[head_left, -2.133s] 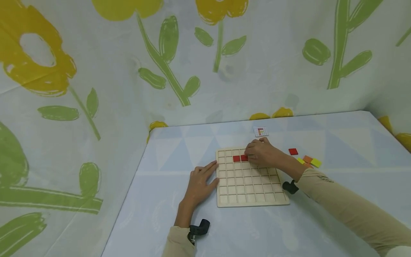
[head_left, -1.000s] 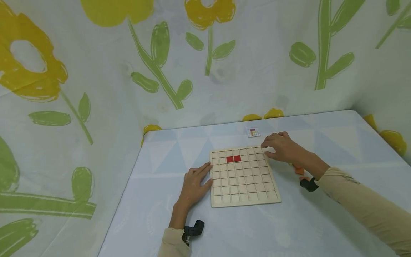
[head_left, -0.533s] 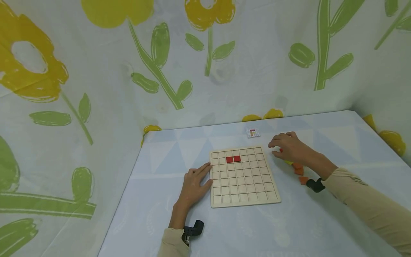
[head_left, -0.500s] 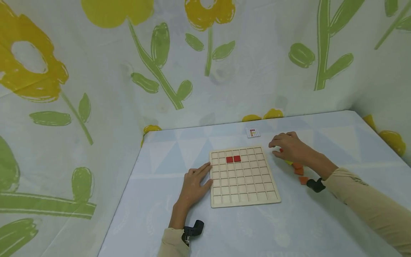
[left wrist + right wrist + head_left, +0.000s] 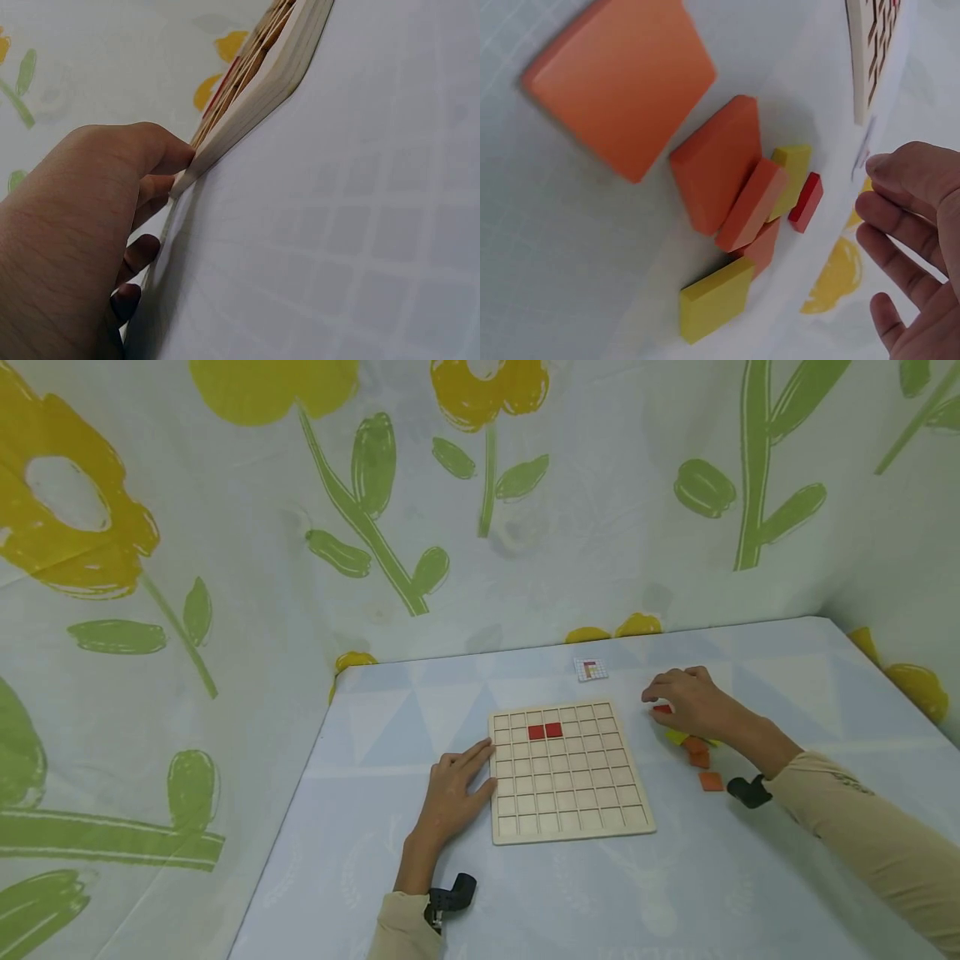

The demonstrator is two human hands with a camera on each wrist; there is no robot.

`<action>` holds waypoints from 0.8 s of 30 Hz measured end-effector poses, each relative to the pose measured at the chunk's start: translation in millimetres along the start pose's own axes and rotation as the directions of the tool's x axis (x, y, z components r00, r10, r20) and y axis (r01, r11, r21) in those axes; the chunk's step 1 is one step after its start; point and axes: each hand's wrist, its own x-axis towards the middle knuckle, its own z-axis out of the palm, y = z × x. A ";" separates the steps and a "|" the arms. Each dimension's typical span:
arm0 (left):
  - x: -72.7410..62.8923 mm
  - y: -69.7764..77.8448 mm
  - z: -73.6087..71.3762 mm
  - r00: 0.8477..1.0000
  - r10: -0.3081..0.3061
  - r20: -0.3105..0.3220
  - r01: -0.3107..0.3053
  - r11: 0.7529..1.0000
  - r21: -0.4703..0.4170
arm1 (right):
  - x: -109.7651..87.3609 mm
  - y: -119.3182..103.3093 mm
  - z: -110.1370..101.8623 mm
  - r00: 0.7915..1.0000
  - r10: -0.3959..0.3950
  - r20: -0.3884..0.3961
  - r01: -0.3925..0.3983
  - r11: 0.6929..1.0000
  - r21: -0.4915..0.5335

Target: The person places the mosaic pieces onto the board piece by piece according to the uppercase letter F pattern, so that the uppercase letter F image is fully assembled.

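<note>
The pale wooden grid board lies on the table with two red square tiles side by side in an upper row. My left hand rests at the board's left edge, fingers fairly straight; the left wrist view has its thumb touching that edge. My right hand hovers right of the board over a loose red tile, partly hidden beneath it. In the right wrist view its fingers are spread loosely, apart from the red tile, with nothing held.
Orange tiles and yellow tiles lie in a loose, partly overlapping cluster under the right wrist. A small card with a coloured grid pattern lies behind the board. A flower-printed cloth wall rises beyond the table's far edge.
My right hand has left the red tiles on the board and moved right to the loose tiles. My left hand keeps its place at the board's edge. The head view has shifted slightly.
</note>
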 end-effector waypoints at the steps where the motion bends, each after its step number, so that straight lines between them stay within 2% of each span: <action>1: -0.1 0.0 0.0 1.000 0.003 -0.003 -0.003 1.000 0.000 | -0.5 0.7 0.2 1.000 0.001 0.002 -0.001 1.000 -0.001; 12: 0.7 -1.0 0.4 1.000 0.007 0.017 -0.007 1.000 -0.015 | -6.5 16.9 7.7 0.999 0.037 0.016 -0.037 0.999 -0.007; 24: 0.8 -0.3 -0.1 1.000 -0.004 0.014 0.004 1.000 -0.018 | -4.9 25.2 14.6 0.999 0.032 0.023 -0.032 0.999 -0.004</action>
